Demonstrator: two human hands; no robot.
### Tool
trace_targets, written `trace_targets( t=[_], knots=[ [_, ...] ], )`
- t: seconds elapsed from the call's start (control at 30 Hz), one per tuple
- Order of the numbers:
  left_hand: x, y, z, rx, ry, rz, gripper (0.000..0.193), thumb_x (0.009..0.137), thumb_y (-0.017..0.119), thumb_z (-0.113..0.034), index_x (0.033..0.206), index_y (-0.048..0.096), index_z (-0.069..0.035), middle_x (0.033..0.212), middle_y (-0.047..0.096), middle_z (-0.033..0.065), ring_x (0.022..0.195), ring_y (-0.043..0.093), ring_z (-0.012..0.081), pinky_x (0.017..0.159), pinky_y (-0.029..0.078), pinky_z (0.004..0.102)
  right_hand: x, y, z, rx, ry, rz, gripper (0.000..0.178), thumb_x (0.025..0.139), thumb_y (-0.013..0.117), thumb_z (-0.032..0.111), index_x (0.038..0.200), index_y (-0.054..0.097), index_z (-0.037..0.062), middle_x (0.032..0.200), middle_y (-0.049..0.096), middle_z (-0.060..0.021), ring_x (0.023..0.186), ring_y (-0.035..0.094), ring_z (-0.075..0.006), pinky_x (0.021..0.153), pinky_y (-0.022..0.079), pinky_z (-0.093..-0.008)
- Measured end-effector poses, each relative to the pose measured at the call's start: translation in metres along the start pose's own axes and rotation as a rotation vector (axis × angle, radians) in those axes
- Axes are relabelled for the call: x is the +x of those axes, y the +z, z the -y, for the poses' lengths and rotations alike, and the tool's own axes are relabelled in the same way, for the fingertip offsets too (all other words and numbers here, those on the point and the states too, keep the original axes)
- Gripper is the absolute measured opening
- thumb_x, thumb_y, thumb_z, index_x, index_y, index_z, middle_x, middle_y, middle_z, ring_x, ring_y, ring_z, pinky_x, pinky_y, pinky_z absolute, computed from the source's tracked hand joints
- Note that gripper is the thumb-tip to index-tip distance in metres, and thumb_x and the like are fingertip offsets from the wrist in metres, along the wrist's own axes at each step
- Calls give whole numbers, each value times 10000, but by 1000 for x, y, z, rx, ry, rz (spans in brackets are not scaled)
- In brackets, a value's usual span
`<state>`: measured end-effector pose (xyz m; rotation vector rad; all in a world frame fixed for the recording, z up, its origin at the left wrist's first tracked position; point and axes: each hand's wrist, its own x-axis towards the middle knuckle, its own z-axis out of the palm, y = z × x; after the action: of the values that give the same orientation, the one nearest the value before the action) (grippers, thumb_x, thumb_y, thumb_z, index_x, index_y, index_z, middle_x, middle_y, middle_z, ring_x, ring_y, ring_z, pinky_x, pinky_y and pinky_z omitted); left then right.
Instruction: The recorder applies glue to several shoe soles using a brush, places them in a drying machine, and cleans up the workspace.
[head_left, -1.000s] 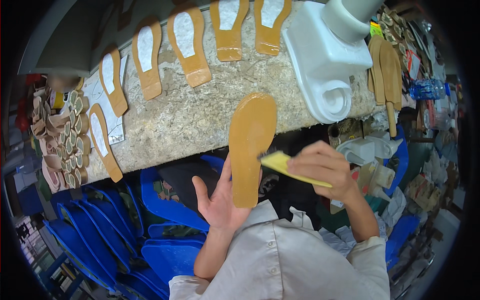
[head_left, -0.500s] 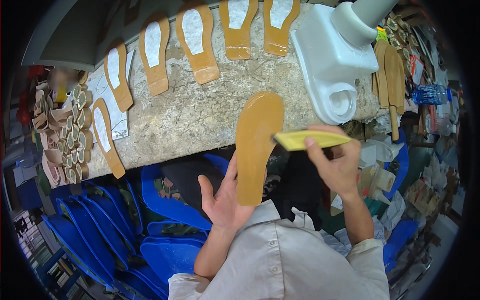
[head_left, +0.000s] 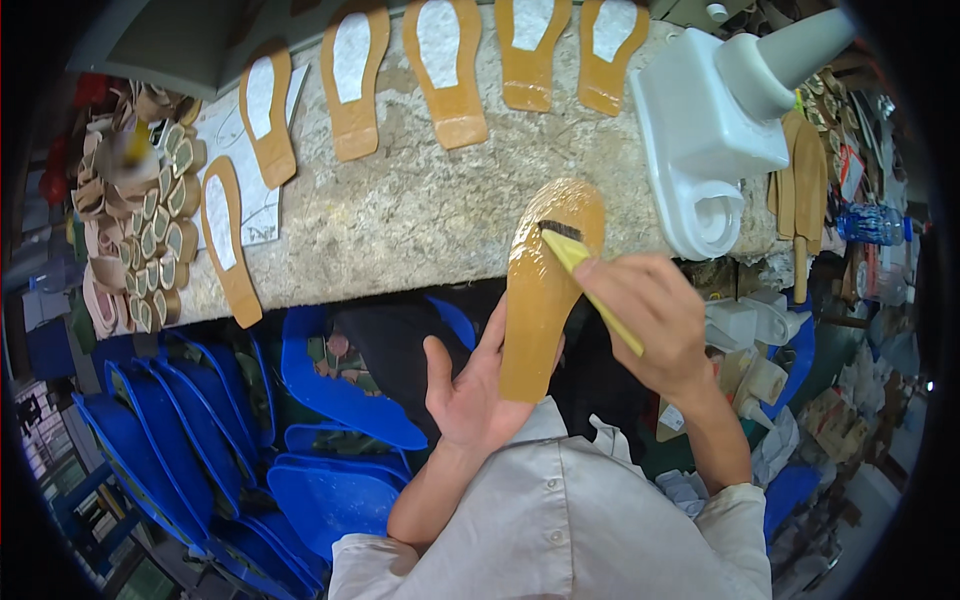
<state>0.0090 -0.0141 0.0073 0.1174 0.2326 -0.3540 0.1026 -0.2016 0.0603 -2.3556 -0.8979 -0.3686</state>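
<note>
A tan insole lies across my left hand, which bears it from beneath with the palm up. The thumb stands apart from it, and the fingers behind it are partly hidden. My right hand grips a flat brush with a yellow handle. Its dark bristles touch the wide end of the insole, where the surface is wet and glossy. The narrow end looks duller.
Several tan insoles with white patches lie along the worn tabletop. At the right stands a white plastic dispenser. Shoe parts are stacked at the left, above blue racks. A plastic bottle is at far right.
The brush has come from beside the insole's edge onto its wide end and turned more upright. That end now shines wet. The whole view has shifted slightly.
</note>
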Motion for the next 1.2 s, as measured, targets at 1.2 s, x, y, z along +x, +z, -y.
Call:
trace_targets(
  t=[1.2],
  knots=[
    [6,6,-2,-46,64,2,1082,909,304,-840,1620,104,-50,1655,258,102,1496,304,239,1245,188,404,-43,30,61,696,937,-276,235,948,687,30,1148,689,-94,922,723,-81,778,611,-69,675,498,-226]
  ],
)
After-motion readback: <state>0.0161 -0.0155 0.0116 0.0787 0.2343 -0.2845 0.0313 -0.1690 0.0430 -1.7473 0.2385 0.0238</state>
